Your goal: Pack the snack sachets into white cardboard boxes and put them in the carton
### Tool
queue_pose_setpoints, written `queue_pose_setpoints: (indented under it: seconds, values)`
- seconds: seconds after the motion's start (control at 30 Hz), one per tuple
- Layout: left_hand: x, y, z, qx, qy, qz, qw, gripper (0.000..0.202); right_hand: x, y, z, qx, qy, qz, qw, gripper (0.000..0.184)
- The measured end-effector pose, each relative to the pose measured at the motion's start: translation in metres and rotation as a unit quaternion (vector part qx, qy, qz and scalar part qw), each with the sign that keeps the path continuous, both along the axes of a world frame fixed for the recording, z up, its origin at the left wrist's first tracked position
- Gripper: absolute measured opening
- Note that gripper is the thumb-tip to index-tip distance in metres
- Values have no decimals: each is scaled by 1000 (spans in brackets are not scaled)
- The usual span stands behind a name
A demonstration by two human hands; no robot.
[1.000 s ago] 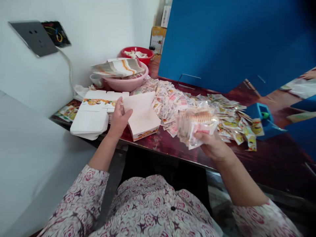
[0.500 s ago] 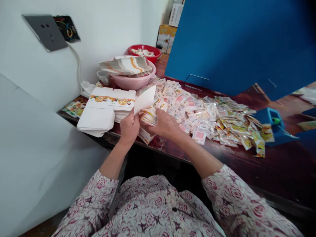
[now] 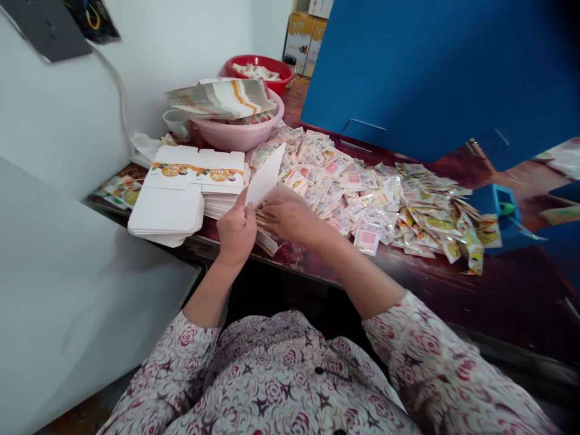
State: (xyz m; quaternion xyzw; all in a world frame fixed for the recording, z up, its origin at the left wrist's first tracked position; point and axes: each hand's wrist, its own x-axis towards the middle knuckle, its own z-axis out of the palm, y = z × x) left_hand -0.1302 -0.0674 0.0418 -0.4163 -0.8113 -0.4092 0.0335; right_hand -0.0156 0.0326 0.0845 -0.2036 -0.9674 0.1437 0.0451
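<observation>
Sachets (image 3: 261, 219) in right hand (image 3: 290, 216), print unreadable

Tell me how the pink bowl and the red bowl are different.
The pink bowl is pale, and the red bowl is bright. The pink bowl sits in front, with flat printed cartons sticking out over its rim. The red bowl sits farther back, holding small white pieces. Both are round.
</observation>
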Motion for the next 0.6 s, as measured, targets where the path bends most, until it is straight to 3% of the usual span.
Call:
queue_pose_setpoints:
  seconds: [0.07,0.13,0.2,0.27,0.33,0.4,0.5,0.6]
  values:
    - [-1,1,1,1,0,-1,1000,44,-8,-6,-2,0,-60,-24,998,24]
    - [-5,2,2,8,6,8,1000,42,-12,-10,-2,-13,-48,-24,998,27]
    - [-11,3,3,21,9,21,1000,38,-4,-10,-2,-30,62,-6,998,33]
    - [-18,3,5,33,4,28,999,34,22,-5,-4,-32,194,-27,980,36]
    - [-23,-1,8,51,-13,22,998,33,64,2,-10,-14,270,-122,955,35]
    - [-23,-9,15,100,-12,2,995,45,114,11,-20,16,271,-248,930,35]
    - [-7,-25,32,234,61,-50,969,60,178,21,-40,65,136,-423,894,39]
    - [27,-34,46,331,145,-112,926,58,207,26,-59,82,23,-473,877,45]
